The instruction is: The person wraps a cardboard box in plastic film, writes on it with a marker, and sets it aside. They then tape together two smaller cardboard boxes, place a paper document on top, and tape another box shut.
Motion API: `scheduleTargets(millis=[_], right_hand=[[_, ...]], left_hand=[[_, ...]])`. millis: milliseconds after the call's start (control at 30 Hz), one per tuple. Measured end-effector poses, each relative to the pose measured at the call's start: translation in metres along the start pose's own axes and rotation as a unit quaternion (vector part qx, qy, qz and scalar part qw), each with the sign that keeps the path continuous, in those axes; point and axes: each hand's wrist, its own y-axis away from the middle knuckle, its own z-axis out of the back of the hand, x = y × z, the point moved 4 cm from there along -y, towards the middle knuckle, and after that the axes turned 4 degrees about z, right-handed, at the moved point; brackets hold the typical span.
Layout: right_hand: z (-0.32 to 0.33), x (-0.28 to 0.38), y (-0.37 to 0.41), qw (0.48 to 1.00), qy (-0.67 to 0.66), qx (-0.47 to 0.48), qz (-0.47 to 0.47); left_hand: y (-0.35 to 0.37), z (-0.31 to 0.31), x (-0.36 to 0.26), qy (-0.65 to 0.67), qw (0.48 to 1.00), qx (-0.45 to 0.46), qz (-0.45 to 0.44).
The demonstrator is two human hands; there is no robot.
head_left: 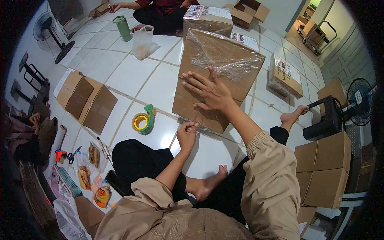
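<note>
A large cardboard box (216, 52) wrapped in clear stretch film sits tilted in front of me. My right hand (209, 91) lies flat on its top face with the fingers spread. At the box's near lower edge, my left hand (187, 137) is closed, its fingertips pinching at the loose plastic wrap (208, 129) there. A green tape dispenser (145, 120) with a yellow roll rests on the tiles to the left of that hand.
Open cardboard box (86, 100) stands at left; scissors (74, 155), a marker (105, 150) and snack packs (102, 196) lie below it. Wrapped parcels (285, 76) stand right and behind. Another person (160, 18) sits at the back near a green tumbler (122, 29). Fans (358, 102) flank the floor.
</note>
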Motion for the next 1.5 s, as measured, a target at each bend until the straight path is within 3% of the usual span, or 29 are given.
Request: scheduleTargets(millis=[67, 267, 500, 567, 700, 800, 967, 1033, 1100, 1133, 1267, 1333, 1400, 1500], right_hand=[[0.001, 0.001, -0.001, 1.000, 0.012, 0.005, -0.001], [0.002, 0.000, 0.000, 1.000, 0.026, 0.012, -0.003], [0.001, 0.000, -0.001, 1.000, 0.017, 0.007, -0.006], [0.000, 0.000, -0.001, 1.000, 0.023, 0.008, -0.005], [0.000, 0.001, -0.002, 0.999, 0.031, 0.003, -0.005], [0.001, -0.003, -0.001, 1.000, 0.005, 0.027, 0.004], [0.014, -0.012, -0.003, 0.996, -0.061, 0.067, 0.018], [0.015, -0.011, -0.003, 0.994, -0.066, 0.089, 0.017], [0.015, -0.004, -0.005, 0.996, -0.016, 0.079, -0.043], [0.010, 0.003, -0.006, 0.996, -0.015, 0.080, -0.044], [-0.005, 0.014, -0.010, 0.993, -0.046, 0.013, -0.108], [-0.001, 0.017, -0.011, 0.992, -0.049, 0.005, -0.113], [0.000, 0.018, -0.008, 0.990, -0.083, 0.059, -0.096], [0.002, 0.027, -0.006, 0.992, -0.049, 0.067, -0.095]], left_hand=[[0.002, 0.000, 0.000, 0.036, 0.998, -0.047, -0.008], [0.000, 0.004, -0.002, 0.060, 0.998, -0.002, 0.006], [0.004, -0.004, -0.008, 0.024, 0.999, -0.034, 0.004], [0.000, -0.003, -0.007, -0.023, 0.997, -0.042, -0.062], [-0.002, -0.002, -0.009, 0.016, 0.997, -0.021, -0.074], [-0.001, 0.005, -0.012, -0.001, 0.997, -0.043, -0.070], [-0.017, 0.027, 0.019, -0.062, 0.982, -0.156, -0.084], [-0.020, 0.024, 0.027, -0.060, 0.990, -0.117, -0.055], [-0.022, 0.008, 0.038, 0.147, 0.987, 0.021, 0.058], [-0.020, 0.003, 0.034, 0.185, 0.975, 0.071, 0.101], [-0.021, 0.011, 0.052, 0.119, 0.978, 0.094, 0.140], [-0.007, 0.021, 0.052, 0.090, 0.982, 0.019, 0.163], [0.008, 0.030, 0.040, 0.072, 0.981, 0.018, 0.177], [0.026, 0.050, 0.013, 0.039, 0.979, 0.036, 0.195]])
